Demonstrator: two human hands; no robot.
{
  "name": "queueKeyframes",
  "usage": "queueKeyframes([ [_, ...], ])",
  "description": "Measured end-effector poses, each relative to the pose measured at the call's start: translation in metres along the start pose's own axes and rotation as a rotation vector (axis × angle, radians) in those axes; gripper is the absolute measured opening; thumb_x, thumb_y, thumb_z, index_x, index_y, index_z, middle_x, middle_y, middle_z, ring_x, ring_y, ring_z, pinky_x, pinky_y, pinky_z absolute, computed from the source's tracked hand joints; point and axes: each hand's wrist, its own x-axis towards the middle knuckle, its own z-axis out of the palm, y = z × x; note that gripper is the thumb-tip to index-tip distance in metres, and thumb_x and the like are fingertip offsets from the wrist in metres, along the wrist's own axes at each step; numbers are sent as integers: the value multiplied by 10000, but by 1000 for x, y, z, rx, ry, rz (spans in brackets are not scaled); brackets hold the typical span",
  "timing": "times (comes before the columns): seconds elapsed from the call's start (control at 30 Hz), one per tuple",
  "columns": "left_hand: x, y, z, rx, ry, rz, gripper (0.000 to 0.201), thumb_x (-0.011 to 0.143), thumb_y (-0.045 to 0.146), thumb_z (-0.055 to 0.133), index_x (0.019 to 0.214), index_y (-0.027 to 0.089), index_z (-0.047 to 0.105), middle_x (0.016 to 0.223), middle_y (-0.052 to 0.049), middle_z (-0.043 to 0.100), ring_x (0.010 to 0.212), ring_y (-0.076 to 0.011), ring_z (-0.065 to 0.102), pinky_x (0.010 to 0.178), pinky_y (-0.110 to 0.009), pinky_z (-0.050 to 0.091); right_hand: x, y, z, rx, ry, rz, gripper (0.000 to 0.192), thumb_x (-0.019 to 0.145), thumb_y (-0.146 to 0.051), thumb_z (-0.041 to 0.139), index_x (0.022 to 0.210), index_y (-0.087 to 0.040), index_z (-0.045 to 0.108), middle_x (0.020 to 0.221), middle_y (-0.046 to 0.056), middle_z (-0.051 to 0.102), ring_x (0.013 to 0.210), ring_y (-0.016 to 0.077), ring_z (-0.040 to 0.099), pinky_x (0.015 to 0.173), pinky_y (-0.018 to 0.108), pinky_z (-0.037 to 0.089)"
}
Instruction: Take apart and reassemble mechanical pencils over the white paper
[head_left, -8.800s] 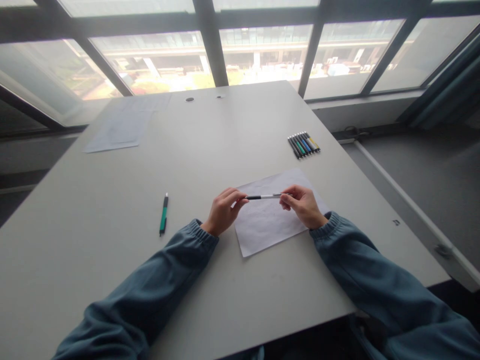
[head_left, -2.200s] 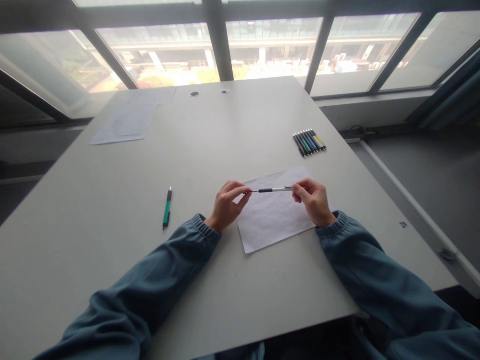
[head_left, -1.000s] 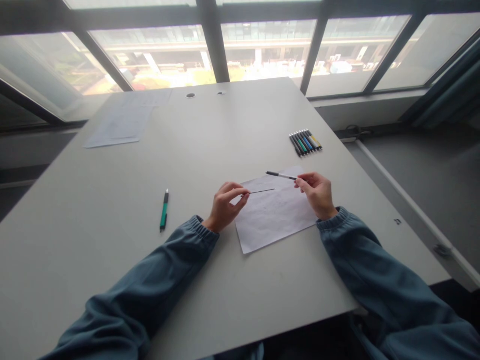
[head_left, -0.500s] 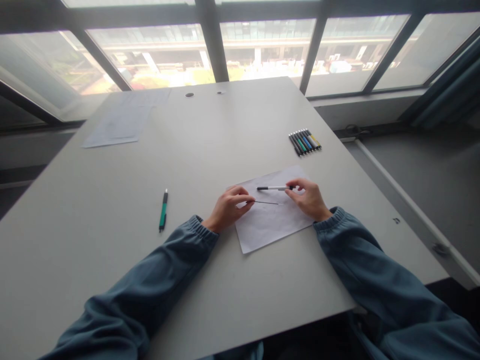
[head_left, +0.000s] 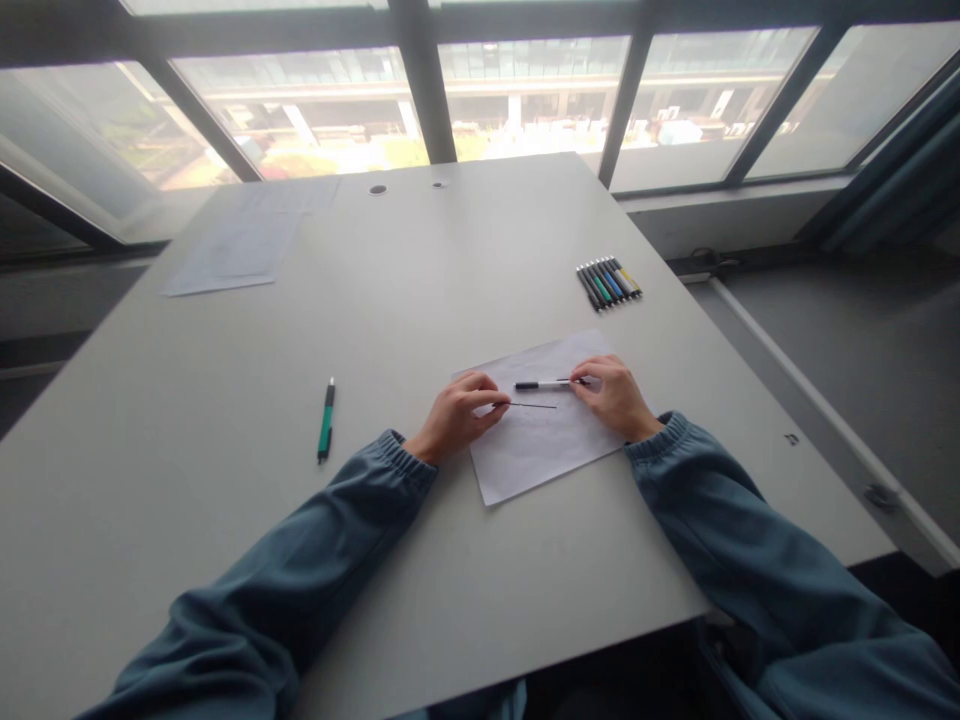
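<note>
My left hand (head_left: 455, 418) pinches one end of a thin dark pen refill (head_left: 534, 405), which lies low over a white sheet of paper (head_left: 536, 445). My right hand (head_left: 613, 394) holds the end of a white and black pen barrel (head_left: 541, 385), level just above the paper and a little beyond the refill. The two parts lie nearly parallel, apart from each other. Both arms wear blue-grey sleeves.
A green and black pen (head_left: 326, 422) lies on the grey table (head_left: 225, 400) to the left. A row of several pens (head_left: 607, 283) lies at the far right. More paper sheets (head_left: 240, 245) lie at the far left. The table's right edge drops to the floor.
The refill came out of the barrel about a second ago. Since then my right hand has brought the barrel down and nearer, close beside the refill. My left hand lowered the refill slightly.
</note>
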Motion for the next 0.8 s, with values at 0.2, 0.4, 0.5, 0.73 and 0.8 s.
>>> queueKeyframes([
  [0.2, 0, -1, 1, -2, 9, 8, 87, 915, 248, 686, 933, 246, 771, 892, -37, 682, 838, -157, 628, 782, -303, 514, 0, -8, -2, 21, 49, -55, 92, 856, -145, 718, 872, -231, 747, 936, 58, 745, 956, 262, 632, 913, 432, 503],
  [0.4, 0, 0, 1, -20, 21, 18, 53, 905, 227, 691, 909, 232, 743, 892, -31, 680, 841, -158, 632, 816, -315, 517, -5, -23, 2, 46, -67, -217, 66, 899, -233, 724, 957, -240, 755, 950, 57, 735, 945, 249, 615, 883, 417, 494],
  [0.5, 1, 1, 0, -29, 34, 32, 44, 899, 221, 694, 903, 228, 738, 885, -32, 680, 828, -156, 632, 807, -316, 518, -8, -25, 6, 18, -126, -257, 64, 900, -238, 734, 962, -243, 750, 960, 47, 747, 949, 244, 625, 897, 422, 460],
  [0.73, 1, 3, -1, -31, 62, 41, 54, 903, 227, 693, 911, 230, 746, 877, -34, 680, 817, -153, 629, 780, -305, 522, -7, -24, 7, -5, -169, -262, 59, 915, -191, 708, 875, -226, 732, 867, 36, 740, 894, 223, 627, 881, 393, 419],
  [0.8, 1, 1, -1, -18, 61, 14, 66, 912, 234, 682, 920, 227, 747, 889, -38, 685, 832, -158, 633, 785, -306, 525, -6, -23, 5, -14, -186, -238, 80, 918, -186, 697, 858, -229, 726, 870, 35, 735, 905, 225, 623, 897, 395, 413],
])
